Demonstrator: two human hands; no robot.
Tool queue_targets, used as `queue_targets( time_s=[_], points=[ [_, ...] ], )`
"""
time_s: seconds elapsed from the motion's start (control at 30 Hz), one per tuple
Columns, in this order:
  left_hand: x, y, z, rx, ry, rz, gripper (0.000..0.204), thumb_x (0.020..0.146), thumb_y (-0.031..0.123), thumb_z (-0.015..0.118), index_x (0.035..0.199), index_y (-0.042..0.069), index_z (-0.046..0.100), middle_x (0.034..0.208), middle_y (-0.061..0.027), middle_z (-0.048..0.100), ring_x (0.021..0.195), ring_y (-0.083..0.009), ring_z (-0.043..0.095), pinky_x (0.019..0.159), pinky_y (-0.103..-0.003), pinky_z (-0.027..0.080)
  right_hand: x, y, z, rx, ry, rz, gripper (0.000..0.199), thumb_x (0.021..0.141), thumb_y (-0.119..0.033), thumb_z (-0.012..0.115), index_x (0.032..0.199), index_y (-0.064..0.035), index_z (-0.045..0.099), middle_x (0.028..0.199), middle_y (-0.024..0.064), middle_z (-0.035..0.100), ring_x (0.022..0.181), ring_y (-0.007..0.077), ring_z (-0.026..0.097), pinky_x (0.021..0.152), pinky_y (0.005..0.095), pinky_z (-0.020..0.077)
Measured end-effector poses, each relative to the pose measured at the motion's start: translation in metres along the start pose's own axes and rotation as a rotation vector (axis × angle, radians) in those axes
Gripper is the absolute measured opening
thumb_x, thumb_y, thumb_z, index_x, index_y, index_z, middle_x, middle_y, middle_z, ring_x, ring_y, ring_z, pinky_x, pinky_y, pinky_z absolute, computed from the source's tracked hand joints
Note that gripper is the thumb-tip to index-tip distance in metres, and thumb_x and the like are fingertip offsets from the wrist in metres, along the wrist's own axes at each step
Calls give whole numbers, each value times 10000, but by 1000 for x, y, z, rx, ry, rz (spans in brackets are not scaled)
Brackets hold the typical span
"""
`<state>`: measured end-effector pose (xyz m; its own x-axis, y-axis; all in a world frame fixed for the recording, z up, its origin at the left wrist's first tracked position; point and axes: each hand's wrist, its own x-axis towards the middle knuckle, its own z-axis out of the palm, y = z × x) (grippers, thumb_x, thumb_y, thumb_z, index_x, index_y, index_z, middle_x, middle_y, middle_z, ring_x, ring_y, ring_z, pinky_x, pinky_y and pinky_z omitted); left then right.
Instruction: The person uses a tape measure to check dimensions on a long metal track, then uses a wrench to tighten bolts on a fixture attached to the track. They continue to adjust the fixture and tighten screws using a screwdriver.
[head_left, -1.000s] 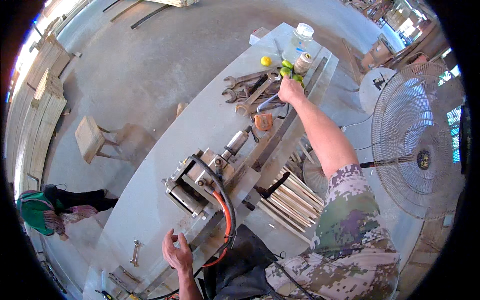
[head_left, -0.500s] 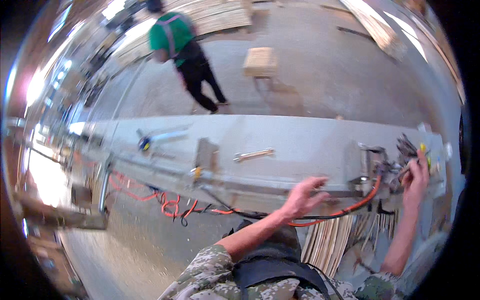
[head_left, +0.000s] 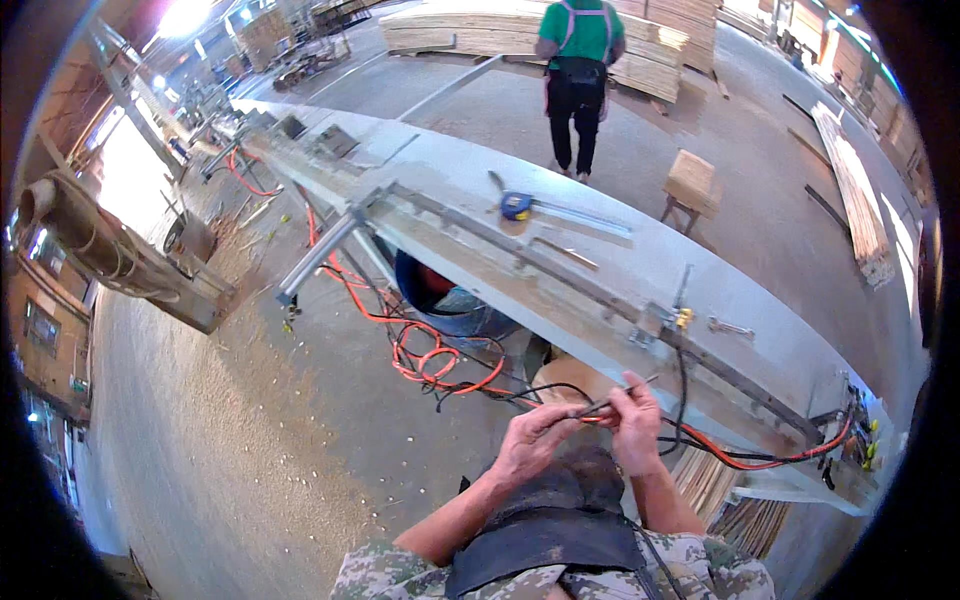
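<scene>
In front of my waist both hands meet on a thin dark rod (head_left: pixel 598 407), too small to name more exactly. My left hand (head_left: pixel 530 440) is closed on its left end. The fingers of my right hand (head_left: pixel 637 425) pinch it farther right, and its tip sticks out past them. Just beyond my hands runs the long bench (head_left: pixel 450 165) with a metal rail along its near side. A wrench (head_left: pixel 731 327) lies on the bench near a yellow fitting (head_left: pixel 684 318). Farther left is a blue tape measure (head_left: pixel 516 206) beside a long flat metal strip (head_left: pixel 580 219).
An orange hose (head_left: pixel 410 355) and black cable loop below the bench's near edge, passing close to my hands. A blue tub (head_left: pixel 455 312) stands under the bench. Beyond it a person in a green shirt (head_left: pixel 583 40) stands near stacked boards (head_left: pixel 460 30). Sawdust (head_left: pixel 250 430) covers the floor at left.
My right hand has come from the tools at the bench's right end to my waist. My left hand has joined it on the rod. The view has swung left.
</scene>
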<state>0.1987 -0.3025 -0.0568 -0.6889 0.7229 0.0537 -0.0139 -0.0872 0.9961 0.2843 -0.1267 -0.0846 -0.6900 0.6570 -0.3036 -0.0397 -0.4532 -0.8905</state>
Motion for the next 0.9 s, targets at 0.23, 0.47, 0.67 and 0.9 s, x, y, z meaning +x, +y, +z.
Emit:
queue_targets(
  time_s=[0.23,0.47,0.67,0.9],
  points=[
    [-54,-6,-155,107,495,-145,195,997,94,614,1129,-26,691,945,-68,738,840,-122,671,794,-273,549,9,69,123,-1134,-666,-38,494,943,-369,665,1339,-87,578,969,167,668,857,339,693,721,436,555],
    [-31,-13,-264,48,667,-219,209,1013,140,586,1093,-11,707,850,-77,734,739,-113,655,708,-268,543,64,96,221,-1252,-888,-762,505,916,-392,682,1311,-88,598,1273,198,608,1124,393,619,877,474,526],
    [73,-15,-365,-67,722,-288,218,1001,153,605,1054,-35,703,820,-71,713,698,-112,641,637,-256,517,129,133,307,-980,-945,-415,264,983,-284,611,1116,-64,671,888,180,692,840,386,674,702,470,518],
    [192,-50,-453,-173,799,-355,284,1038,254,562,1036,5,699,854,-65,729,632,-89,617,563,-228,470,239,164,402,-967,-841,-288,242,991,-266,589,981,-30,643,770,230,623,744,424,632,631,468,469]
  ],
)
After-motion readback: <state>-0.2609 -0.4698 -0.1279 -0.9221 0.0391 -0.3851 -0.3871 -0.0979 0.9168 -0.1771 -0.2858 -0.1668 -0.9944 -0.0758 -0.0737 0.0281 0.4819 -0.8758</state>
